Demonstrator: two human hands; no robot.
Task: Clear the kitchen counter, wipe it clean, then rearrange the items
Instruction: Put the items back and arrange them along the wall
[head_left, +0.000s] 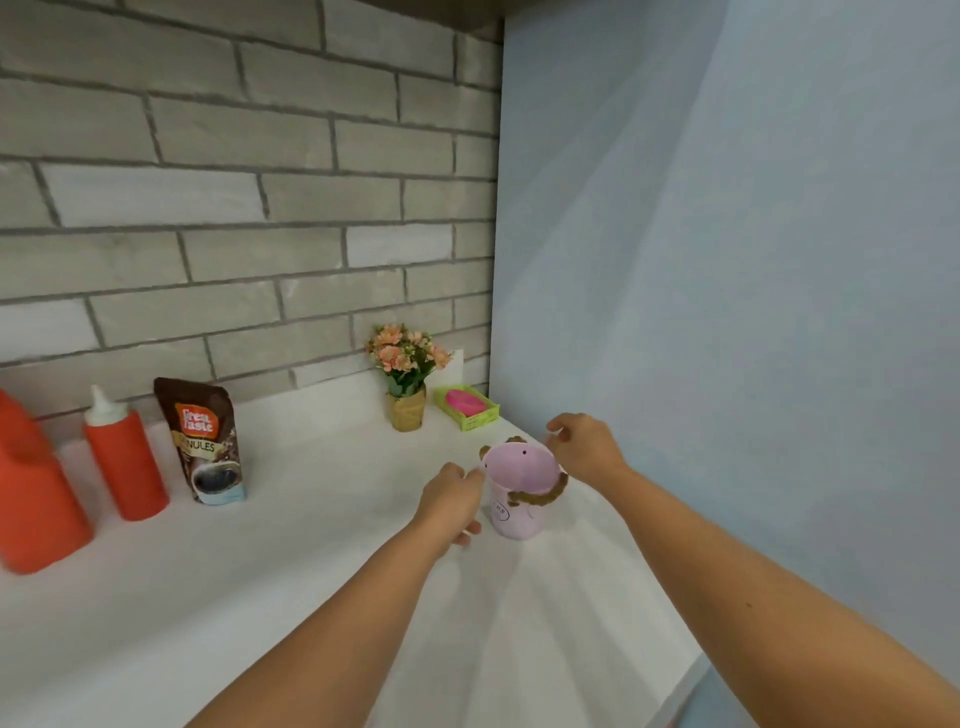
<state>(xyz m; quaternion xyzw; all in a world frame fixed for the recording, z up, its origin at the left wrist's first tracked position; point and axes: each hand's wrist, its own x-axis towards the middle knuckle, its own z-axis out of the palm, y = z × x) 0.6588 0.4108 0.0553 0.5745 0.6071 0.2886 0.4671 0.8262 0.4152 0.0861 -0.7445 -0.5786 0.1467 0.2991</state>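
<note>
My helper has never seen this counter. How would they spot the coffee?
Follow the grey brick wall along the white counter. Left of the flowers, beside the red squeeze bottle, stands a brown coffee granules pouch, the only bag, picturing a cup.

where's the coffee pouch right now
In the head view the coffee pouch stands left on the counter, near the brick wall, just right of the red squeeze bottle.
</note>
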